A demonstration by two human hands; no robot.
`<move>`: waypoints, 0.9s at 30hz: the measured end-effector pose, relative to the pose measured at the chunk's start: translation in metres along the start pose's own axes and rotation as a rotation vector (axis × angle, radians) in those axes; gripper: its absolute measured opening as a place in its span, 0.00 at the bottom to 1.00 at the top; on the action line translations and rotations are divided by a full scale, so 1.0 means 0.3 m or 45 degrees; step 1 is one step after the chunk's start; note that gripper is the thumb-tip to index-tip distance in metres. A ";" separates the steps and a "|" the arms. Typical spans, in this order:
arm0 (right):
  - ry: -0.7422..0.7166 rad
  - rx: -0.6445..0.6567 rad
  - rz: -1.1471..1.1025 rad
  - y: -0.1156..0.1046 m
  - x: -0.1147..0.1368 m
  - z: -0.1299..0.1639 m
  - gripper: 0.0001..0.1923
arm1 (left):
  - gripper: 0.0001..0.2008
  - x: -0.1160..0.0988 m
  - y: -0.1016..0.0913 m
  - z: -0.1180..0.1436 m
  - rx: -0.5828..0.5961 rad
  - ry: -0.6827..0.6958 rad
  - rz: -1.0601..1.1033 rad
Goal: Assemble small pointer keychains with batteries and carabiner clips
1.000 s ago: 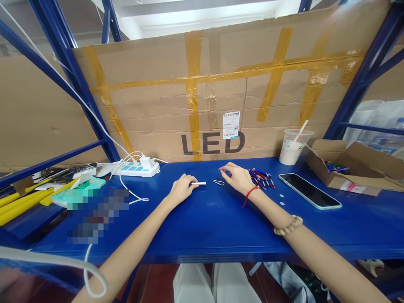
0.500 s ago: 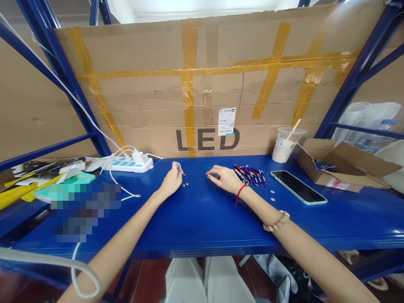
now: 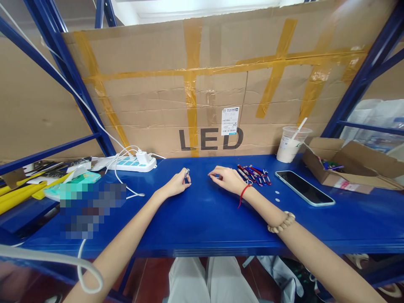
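Pinching a small metal tube (image 3: 187, 173), the left hand (image 3: 175, 186) faces the curled, seemingly empty right hand (image 3: 227, 179) across open blue shelf (image 3: 202, 219).

Two hands on the shelf: left hand (image 3: 176, 186) pinching one small silver tube (image 3: 187, 173), right hand (image 3: 227, 179) curled over something too small to make out. One pile of red and blue keychain lights (image 3: 254, 173), maybe eight or so, too tangled to count exactly. Two little white discs (image 3: 277, 196) next to one phone (image 3: 304, 187). One cup (image 3: 292, 144) with one straw. One open box (image 3: 347, 165). One power strip (image 3: 132, 163) with one charger plugged in. One bead bracelet (image 3: 282, 223), one red string (image 3: 242, 194).
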State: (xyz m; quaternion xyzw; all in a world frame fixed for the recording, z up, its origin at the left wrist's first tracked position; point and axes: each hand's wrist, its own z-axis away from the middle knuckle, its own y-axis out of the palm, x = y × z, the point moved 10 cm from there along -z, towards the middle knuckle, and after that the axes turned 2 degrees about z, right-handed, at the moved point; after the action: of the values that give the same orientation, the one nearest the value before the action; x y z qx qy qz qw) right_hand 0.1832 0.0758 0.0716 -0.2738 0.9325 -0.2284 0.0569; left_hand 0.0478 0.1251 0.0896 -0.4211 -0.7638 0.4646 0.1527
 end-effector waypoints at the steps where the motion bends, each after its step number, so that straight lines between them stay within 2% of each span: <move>1: 0.001 0.001 0.003 0.001 0.001 0.000 0.11 | 0.09 -0.001 0.007 -0.001 0.003 -0.002 0.011; 10: -0.009 0.022 -0.010 0.015 0.009 -0.003 0.10 | 0.08 -0.048 0.072 -0.009 0.021 0.063 0.092; 15: -0.094 0.072 -0.074 0.049 0.022 -0.004 0.08 | 0.09 -0.058 0.098 -0.011 0.015 0.096 0.136; 21: -0.223 0.187 -0.153 0.093 0.078 0.001 0.08 | 0.09 -0.061 0.103 -0.010 0.019 0.104 0.182; 27: -0.198 0.188 -0.189 0.104 0.077 0.001 0.08 | 0.10 -0.058 0.103 -0.011 0.013 0.094 0.176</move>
State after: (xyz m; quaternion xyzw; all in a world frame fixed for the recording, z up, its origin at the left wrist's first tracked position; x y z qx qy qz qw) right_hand 0.1486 0.0866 0.0576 -0.3539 0.8831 -0.2782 0.1318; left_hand 0.0759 0.1201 0.0681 -0.4888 -0.7245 0.4621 0.1503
